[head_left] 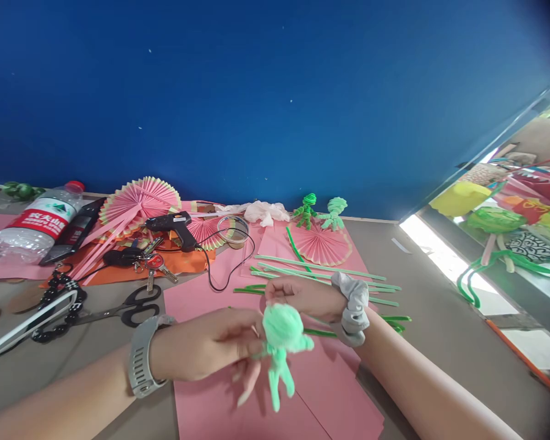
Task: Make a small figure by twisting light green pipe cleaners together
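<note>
A mint-green pipe cleaner figure [283, 330] with a round wound head, short arms and two legs hangs upright over pink paper. My left hand [211, 342] pinches it by one arm, between thumb and forefinger, while the lower fingers hang loose. Just behind the head is my right hand [286, 289], its fingers bent together. Their tips are hidden, so I cannot tell what they hold. Mint-green pipe cleaners [321, 269] and darker green ones [250, 289] lie around and under my right wrist.
Two finished-looking figures, one dark green [306, 211] and one mint [335, 214], stand by the blue wall [275, 104]. Leftward are a glue gun [174, 227], scissors [135, 307], keys [158, 266], pink paper fans [142, 198] and a plastic bottle [39, 223]. Pink sheets [334, 391] lie beneath.
</note>
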`<act>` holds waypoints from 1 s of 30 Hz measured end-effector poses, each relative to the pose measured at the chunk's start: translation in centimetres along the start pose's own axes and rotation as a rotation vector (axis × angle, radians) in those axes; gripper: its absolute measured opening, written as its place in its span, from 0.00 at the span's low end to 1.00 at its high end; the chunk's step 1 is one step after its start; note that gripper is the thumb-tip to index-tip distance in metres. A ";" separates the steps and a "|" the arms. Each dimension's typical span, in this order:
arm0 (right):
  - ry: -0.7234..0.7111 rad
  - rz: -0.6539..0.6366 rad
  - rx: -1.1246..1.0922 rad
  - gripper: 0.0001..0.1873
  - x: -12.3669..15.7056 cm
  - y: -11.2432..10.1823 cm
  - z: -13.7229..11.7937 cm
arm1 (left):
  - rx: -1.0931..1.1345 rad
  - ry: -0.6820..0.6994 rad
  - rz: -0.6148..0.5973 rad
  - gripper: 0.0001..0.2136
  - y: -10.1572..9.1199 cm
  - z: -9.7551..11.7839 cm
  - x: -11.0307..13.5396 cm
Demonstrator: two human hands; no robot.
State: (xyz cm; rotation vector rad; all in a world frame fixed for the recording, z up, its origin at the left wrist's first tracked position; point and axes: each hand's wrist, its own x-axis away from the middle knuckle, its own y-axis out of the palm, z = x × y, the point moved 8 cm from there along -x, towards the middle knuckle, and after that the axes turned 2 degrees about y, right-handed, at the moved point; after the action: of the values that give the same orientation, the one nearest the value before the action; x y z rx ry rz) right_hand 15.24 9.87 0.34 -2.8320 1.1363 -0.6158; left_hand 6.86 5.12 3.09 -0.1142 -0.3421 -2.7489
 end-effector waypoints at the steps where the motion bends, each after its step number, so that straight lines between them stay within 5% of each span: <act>1: -0.005 0.026 0.023 0.13 0.0 -0.3 -0.1 | -0.010 -0.060 -0.053 0.11 0.6 -0.7 -0.1; 6: -0.014 0.198 0.138 0.09 1.2 -0.8 -2.4 | -0.004 -0.211 0.005 0.10 0.7 -3.6 -0.5; 9: -0.015 0.356 0.419 0.07 2.7 -0.6 -5.3 | 0.035 -0.230 0.078 0.10 -0.1 -4.3 -0.7; 15: -0.195 0.445 0.693 0.06 5.2 1.8 -10.0 | 0.176 -0.158 0.397 0.08 -2.8 -3.5 -0.3; 20: -0.153 0.476 0.685 0.08 5.6 1.6 -9.5 | 0.409 0.133 0.602 0.06 -4.4 -0.9 0.7; 30: 0.053 0.203 0.317 0.07 4.0 0.8 -5.9 | 0.598 0.320 0.612 0.04 -4.6 0.5 1.3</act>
State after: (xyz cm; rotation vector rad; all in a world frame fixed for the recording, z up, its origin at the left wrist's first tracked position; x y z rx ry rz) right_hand 15.10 7.28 7.05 -2.4152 1.1933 -0.7798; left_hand 3.99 8.90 2.75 0.3205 -0.8528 -1.9292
